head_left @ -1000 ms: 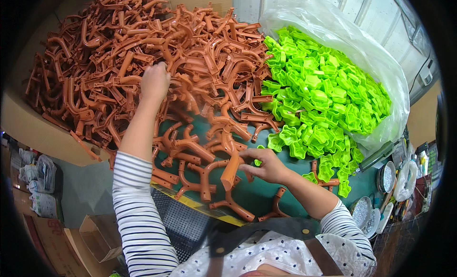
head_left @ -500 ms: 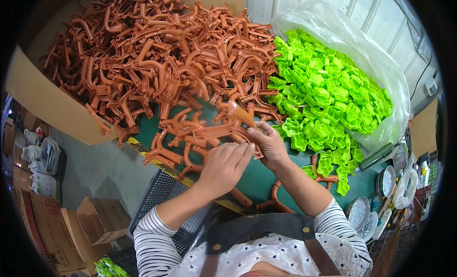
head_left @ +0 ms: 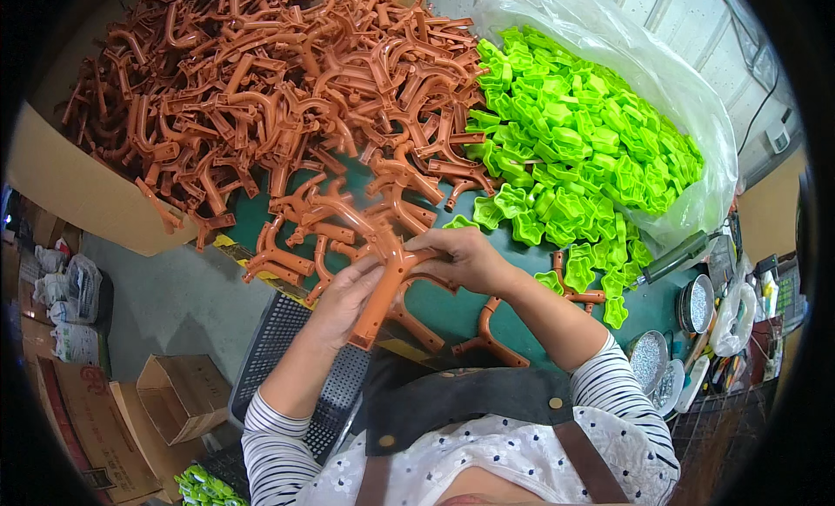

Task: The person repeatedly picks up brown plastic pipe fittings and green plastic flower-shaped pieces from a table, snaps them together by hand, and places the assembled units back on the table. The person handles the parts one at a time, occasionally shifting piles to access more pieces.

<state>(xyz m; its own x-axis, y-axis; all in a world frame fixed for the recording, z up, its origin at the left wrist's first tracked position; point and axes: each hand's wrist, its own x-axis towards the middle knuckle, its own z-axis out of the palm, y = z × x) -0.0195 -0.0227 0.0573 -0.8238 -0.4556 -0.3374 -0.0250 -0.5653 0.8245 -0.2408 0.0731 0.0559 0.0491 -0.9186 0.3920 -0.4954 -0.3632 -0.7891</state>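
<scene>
Above the near edge of the green bench [head_left: 513, 284], both hands hold one orange plastic bracket [head_left: 383, 288], a long curved piece whose lower end points down toward the person's apron. The left hand [head_left: 344, 299] wraps the shaft from the left side, fingers curled around it and the thumb pressed on top. The right hand [head_left: 461, 258] closes over the bracket's upper end, fingers bent narrow and pinching at the part where the piece forks. Neither hand is spread; both are clamped on the same piece, which hangs clear of the bench surface.

Behind the hands a large heap of orange brackets [head_left: 270, 106] of the same kind covers the far left of the bench, spilling down toward the hands, with a few loose ones lying just beside the wrists. Part of the heap sits in a cardboard box [head_left: 78, 193] whose brown wall shows at the left. To the right, a clear plastic bag [head_left: 687, 114] lies open and holds a mound of bright green plastic parts [head_left: 583, 140]; several of these have slid out onto the bench near the right forearm. A black perforated crate [head_left: 296, 349] stands below the bench edge under the left forearm, and small round tins [head_left: 648, 358] sit at the right end.
</scene>
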